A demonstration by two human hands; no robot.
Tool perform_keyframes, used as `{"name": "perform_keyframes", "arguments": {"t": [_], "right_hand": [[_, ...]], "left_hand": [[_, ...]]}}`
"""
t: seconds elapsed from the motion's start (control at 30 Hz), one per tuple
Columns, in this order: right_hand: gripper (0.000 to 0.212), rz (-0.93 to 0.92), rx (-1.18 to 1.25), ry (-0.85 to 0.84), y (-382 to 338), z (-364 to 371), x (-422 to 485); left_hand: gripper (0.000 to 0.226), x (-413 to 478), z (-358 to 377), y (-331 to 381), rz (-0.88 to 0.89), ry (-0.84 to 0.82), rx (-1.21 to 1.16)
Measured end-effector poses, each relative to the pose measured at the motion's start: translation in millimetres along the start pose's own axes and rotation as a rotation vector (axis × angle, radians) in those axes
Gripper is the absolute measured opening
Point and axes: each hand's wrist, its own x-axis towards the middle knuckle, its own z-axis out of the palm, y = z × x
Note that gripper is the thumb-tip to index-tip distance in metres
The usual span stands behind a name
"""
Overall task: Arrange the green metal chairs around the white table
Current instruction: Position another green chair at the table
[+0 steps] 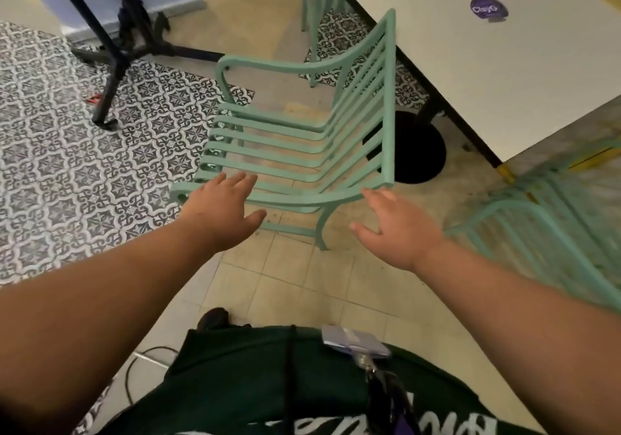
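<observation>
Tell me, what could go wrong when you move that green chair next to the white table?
1. The green chair has its back close to the edge of the white table; turning it could bang the tabletop.
2. The left hand and right hand reach open toward the near armrest; fingers might slip between the slats and get pinched.
3. A cable lies on the floor near the feet; stepping back could cause a trip.

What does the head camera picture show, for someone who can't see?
A person's open left hand and right hand reach toward a green metal chair beside a white table. Neither grips it. A second green chair is blurred at right.
</observation>
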Motion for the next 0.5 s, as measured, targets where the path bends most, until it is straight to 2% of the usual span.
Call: {"name": "perform_keyframes", "arguments": {"t": [0.2, 0.5], "right_hand": [[0.077, 0.059, -0.079, 0.049, -24.8, 20.8, 47.5], [0.071, 0.297, 0.019, 0.084, -81.5, 59.6, 98.6]], "left_hand": [[0.082, 59.9, 16.9, -69.4, 0.05, -0.044, 0.042], [0.079, 119.5, 18.7, -126.5, 0.275, -0.136, 0.146]]}}
